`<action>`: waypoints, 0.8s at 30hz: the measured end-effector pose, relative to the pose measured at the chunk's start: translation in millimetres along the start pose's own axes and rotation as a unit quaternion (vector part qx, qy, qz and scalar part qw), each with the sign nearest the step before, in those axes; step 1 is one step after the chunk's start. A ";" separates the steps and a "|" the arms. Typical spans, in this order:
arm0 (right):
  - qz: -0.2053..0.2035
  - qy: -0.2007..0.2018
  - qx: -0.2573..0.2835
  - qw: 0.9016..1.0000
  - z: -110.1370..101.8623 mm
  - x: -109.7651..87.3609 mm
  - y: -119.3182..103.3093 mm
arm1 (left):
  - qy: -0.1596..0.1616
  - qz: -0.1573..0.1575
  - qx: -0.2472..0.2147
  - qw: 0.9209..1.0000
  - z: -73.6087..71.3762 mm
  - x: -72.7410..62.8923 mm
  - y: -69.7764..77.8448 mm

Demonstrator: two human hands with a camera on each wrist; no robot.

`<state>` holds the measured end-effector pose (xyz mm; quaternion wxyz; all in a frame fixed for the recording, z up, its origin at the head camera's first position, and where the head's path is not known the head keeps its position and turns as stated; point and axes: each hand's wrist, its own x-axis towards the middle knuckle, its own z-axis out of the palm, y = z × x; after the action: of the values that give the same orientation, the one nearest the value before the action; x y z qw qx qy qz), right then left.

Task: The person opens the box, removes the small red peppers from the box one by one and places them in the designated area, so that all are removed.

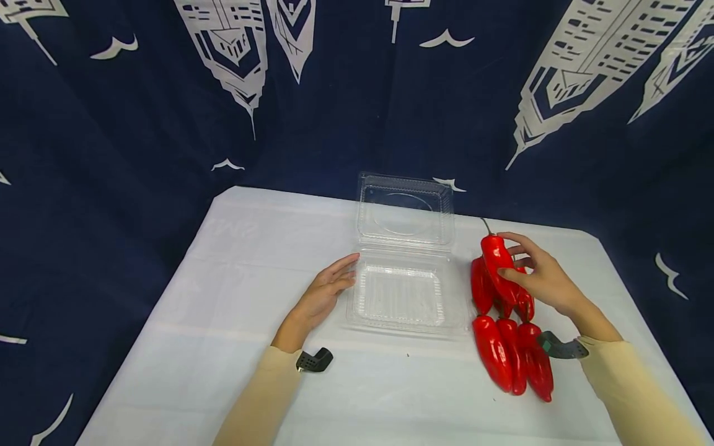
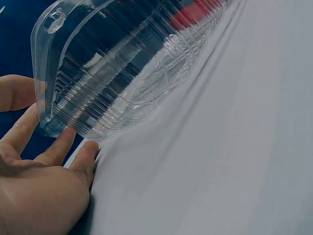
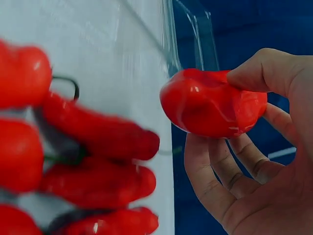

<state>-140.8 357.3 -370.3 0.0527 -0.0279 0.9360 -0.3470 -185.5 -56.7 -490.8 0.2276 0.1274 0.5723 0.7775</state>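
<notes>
My right hand (image 1: 543,275) pinches a large red pepper (image 1: 496,263) between thumb and fingers, stem pointing away. In the right wrist view the held pepper (image 3: 210,105) is raised beside the other peppers, with the thumb on top and fingertips beneath. A clear plastic clamshell box (image 1: 398,294) lies with its lid folded back on the table. At its left edge rests my left hand (image 1: 320,294), fingers fairly straight. The left wrist view shows those fingertips touching the box's rim (image 2: 41,98).
Several more red peppers (image 1: 491,353) lie in two rows right of the box, under and near my right hand. The white table (image 1: 251,229) ends at a dark blue patterned cloth (image 1: 334,136) behind. The box's lid (image 1: 404,210) reaches past the table's far edge.
</notes>
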 end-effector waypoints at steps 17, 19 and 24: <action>0.051 0.020 -0.014 0.998 -21.4 -26.4 53.6 | 0.012 -0.008 -0.006 1.000 2.4 -2.7 3.6; 0.056 0.018 -0.012 0.998 -22.5 -27.9 59.0 | 0.014 -0.008 -0.006 1.000 2.6 -2.9 3.7; 0.076 0.018 -0.009 0.997 -24.7 -31.8 71.7 | 0.011 -0.006 -0.004 1.000 2.6 -2.8 3.2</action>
<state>-113.3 430.4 -396.0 0.0621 0.0491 0.9392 -0.3342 -182.5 -56.7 -486.8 0.2265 0.1142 0.5721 0.7800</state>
